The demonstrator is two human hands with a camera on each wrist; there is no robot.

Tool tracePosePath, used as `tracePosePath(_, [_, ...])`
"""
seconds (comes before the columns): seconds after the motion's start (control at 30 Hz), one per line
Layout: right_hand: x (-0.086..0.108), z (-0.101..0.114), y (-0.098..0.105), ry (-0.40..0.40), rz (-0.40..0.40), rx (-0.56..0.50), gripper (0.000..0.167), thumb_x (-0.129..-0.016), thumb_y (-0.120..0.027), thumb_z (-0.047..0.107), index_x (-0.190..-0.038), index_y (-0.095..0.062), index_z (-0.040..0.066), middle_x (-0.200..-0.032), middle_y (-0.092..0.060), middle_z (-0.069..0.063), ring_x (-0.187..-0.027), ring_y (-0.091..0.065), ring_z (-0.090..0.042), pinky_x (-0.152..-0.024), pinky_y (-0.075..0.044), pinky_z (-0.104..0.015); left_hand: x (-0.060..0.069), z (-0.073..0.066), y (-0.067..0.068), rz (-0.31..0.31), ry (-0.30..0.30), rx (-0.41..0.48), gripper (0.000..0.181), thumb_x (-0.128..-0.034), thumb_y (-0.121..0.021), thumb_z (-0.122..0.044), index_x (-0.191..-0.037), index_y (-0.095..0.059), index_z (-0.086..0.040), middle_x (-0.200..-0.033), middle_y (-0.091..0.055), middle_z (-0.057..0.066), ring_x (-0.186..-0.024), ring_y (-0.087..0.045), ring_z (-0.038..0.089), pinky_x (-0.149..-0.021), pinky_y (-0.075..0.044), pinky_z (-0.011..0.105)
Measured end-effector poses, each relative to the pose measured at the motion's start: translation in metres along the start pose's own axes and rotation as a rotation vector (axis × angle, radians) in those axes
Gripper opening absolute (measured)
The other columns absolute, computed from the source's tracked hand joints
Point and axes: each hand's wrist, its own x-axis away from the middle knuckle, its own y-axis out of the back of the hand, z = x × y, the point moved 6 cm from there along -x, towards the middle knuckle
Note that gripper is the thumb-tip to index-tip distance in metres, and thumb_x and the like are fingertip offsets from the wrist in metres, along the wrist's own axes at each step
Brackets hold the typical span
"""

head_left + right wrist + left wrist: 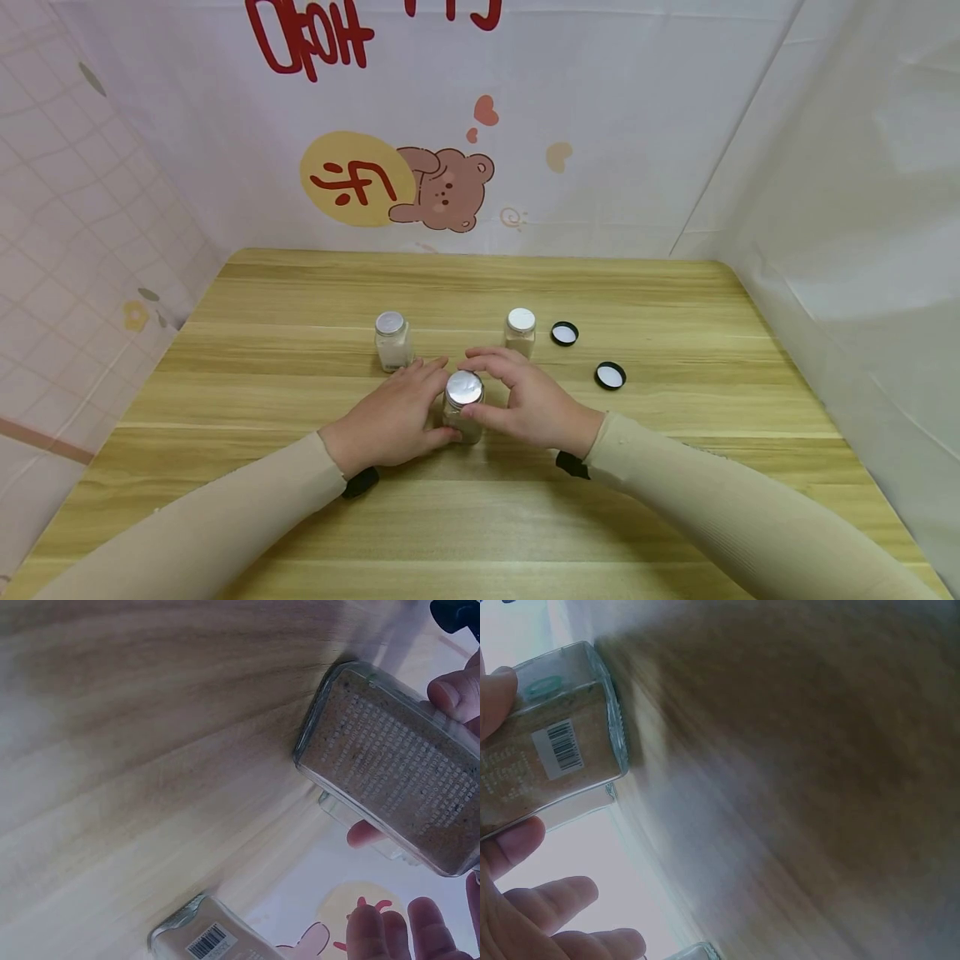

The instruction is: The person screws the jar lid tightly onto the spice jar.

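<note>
In the head view, a square glass jar [467, 421] with a silver foil top [465, 387] stands upright on the table. My left hand [393, 414] holds its body between thumb and index finger, and in the left wrist view the other fingers extend apart from the glass. Brown contents show in the jar [390, 765]. My right hand [536, 404] is at the jar's top, the thumb at the near edge of the foil and the index finger bent round the far edge. Its other fingers [431, 930] are off the jar's side.
Behind my left hand stands a jar [392, 343] with a silver-grey top. Another jar [521, 333] with a whitish top stands behind my right hand. Two black lids, one farther back [565, 334] and one nearer [611, 376], lie white side up to the right.
</note>
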Motion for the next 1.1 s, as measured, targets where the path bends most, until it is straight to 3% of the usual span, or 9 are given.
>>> tracePosePath(0.2, [0.0002,-0.0011,0.0,0.002,0.009,0.009,0.057,-0.091,-0.084,0.023,-0.142,-0.064,0.007,-0.155,-0.055,-0.013,-0.145,-0.051,-0.034,-0.115,-0.047,-0.057,-0.0005,0.0007,-0.0009,0.001,-0.003,-0.003,0.065,-0.0919,-0.08,-0.051,-0.143,-0.055,-0.018,-0.164,-0.042,0.023,-0.15,-0.04,0.053,-0.12,-0.036,0.068])
tracePosePath(0.47, [-0.0015,0.0024,0.0019,0.04,-0.025,0.052,0.047,-0.089,-0.087,0.023,-0.131,-0.068,0.012,-0.148,-0.06,-0.012,-0.137,-0.055,-0.034,-0.111,-0.05,-0.056,-0.0002,0.0011,-0.0011,0.005,-0.005,-0.01,0.07,-0.0926,-0.079,-0.051,-0.148,-0.053,-0.018,-0.165,-0.041,0.023,-0.148,-0.041,0.057,-0.119,-0.037,0.069])
tracePosePath(0.7, [-0.0012,0.0046,0.0028,0.066,-0.024,0.06,0.052,-0.09,-0.085,0.023,-0.136,-0.067,0.007,-0.153,-0.057,-0.015,-0.143,-0.051,-0.037,-0.113,-0.048,-0.058,-0.0002,0.0003,0.0001,0.005,-0.005,-0.009,0.068,-0.0925,-0.079,-0.052,-0.146,-0.054,-0.018,-0.165,-0.041,0.023,-0.147,-0.041,0.058,-0.118,-0.037,0.07])
tracePosePath(0.97, [-0.0019,0.0008,0.0023,0.052,-0.004,0.084,0.049,-0.093,-0.083,0.026,-0.136,-0.068,0.01,-0.161,-0.051,-0.012,-0.154,-0.038,-0.042,-0.124,-0.034,-0.061,-0.0001,0.0006,-0.0003,0.011,-0.006,-0.011,0.072,-0.0926,-0.079,-0.052,-0.15,-0.052,-0.018,-0.166,-0.04,0.022,-0.148,-0.04,0.058,-0.118,-0.037,0.071])
tracePosePath(1.1, [-0.0023,0.0008,0.0024,0.044,0.004,0.094,0.049,-0.093,-0.083,0.028,-0.137,-0.069,0.011,-0.162,-0.05,-0.011,-0.155,-0.037,-0.042,-0.124,-0.033,-0.062,0.0001,0.001,-0.0011,0.015,-0.002,-0.011,0.07,-0.0931,-0.078,-0.051,-0.149,-0.052,-0.018,-0.166,-0.04,0.022,-0.148,-0.04,0.057,-0.118,-0.037,0.071])
